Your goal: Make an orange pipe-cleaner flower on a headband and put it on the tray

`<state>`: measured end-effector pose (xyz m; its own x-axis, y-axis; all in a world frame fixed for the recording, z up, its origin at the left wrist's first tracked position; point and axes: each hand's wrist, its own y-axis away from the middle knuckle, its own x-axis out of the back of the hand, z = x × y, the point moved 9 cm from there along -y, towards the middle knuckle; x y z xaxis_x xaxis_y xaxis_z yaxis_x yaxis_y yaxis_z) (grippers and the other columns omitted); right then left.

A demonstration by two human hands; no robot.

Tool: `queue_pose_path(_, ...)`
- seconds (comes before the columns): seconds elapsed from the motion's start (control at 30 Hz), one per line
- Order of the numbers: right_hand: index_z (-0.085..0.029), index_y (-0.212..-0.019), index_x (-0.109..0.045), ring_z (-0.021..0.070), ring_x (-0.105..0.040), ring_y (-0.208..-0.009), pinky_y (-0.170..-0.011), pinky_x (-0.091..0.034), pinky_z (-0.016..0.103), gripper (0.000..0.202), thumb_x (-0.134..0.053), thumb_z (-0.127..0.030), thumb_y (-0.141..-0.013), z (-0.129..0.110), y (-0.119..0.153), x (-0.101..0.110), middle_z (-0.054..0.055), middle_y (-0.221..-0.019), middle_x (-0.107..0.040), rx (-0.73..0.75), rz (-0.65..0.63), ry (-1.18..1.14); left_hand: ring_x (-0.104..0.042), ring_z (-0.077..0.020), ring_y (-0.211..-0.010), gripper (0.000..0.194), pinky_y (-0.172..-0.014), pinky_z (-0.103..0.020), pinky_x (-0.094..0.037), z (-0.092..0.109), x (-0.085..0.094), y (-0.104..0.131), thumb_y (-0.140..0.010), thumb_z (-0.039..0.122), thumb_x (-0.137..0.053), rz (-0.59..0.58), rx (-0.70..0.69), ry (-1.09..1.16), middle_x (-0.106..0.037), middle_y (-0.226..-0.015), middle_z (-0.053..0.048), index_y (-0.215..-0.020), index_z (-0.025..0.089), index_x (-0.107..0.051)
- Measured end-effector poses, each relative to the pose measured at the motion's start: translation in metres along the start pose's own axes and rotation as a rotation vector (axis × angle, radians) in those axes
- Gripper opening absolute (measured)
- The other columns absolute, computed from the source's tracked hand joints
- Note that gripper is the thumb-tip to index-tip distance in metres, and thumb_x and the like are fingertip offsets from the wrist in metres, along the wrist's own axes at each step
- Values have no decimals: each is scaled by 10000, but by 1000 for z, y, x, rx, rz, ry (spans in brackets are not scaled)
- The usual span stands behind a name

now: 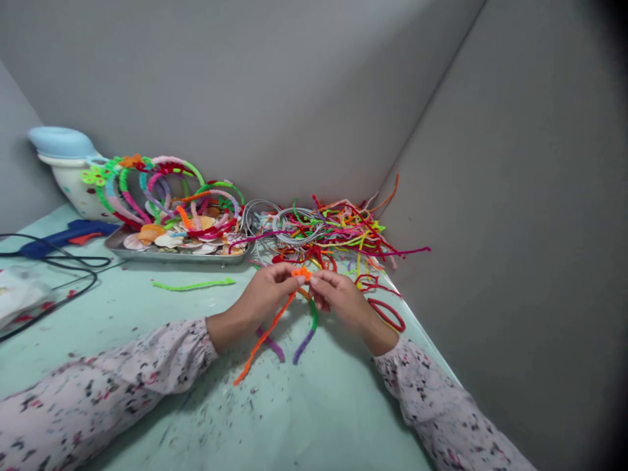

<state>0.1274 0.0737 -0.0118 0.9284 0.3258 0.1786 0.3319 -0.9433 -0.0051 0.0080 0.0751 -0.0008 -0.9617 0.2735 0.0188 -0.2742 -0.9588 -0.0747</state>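
Between my two hands is an orange pipe cleaner [267,341], bunched into small loops at its top, with a long straight tail hanging toward the lower left. My left hand [272,294] pinches the looped part from the left. From the right, my right hand [338,297] pinches the same part, thumb and fingers together. Just beneath, a headband wrapped in green and purple pipe cleaner [310,332] shows its two purple ends; its upper part is hidden by my hands. A loose lime-green pipe cleaner [193,286] lies left of my left hand.
A metal tray [181,258] holds shells and several wrapped headbands. Behind my hands is a heap of coloured pipe cleaners [350,226] with grey wire coils [299,227]. At the left are a blue glue gun [63,237], black cords and a white pot [81,183]. Grey walls close in behind and right.
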Motion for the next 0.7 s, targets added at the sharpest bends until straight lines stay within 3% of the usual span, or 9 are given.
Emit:
queue_pose_path(0.1,-170,-829,-598,80,-459,-496,-458,-331,213,172,-591,-341,-808,6,3,-17,-42,-613,-516,-40,-67,-59,-540,-128,-714,132,-675,-249,-427,3,2,0,-763,276,-599,18,-49,88,-603,-780,-11,-818,156,-605)
queue_pose_path(0.23,-158,-799,-588,65,-435,-473,-431,-300,204,168,-637,-314,-760,14,6,-31,-52,-597,-500,-91,-49,-175,-519,-114,-669,138,-628,-231,-413,0,-1,-1,-742,271,-620,-2,-20,81,-579,-739,8,-801,149,-595)
queue_pose_path(0.43,-163,-696,-541,57,-428,-442,-405,-255,196,198,-625,-325,-775,17,4,-30,-58,-538,-483,-132,-52,-237,-491,-104,-668,88,-649,-229,-384,1,4,-3,-726,213,-604,31,-4,53,-566,-714,18,-774,140,-589)
queue_pose_path(0.7,-154,-683,-548,45,-442,-421,-389,-228,193,222,-646,-338,-761,33,2,-31,-45,-579,-520,-221,-97,-296,-466,-107,-643,175,-637,-241,-358,-6,1,-8,-752,302,-608,-81,32,-6,-572,-694,7,-780,132,-640)
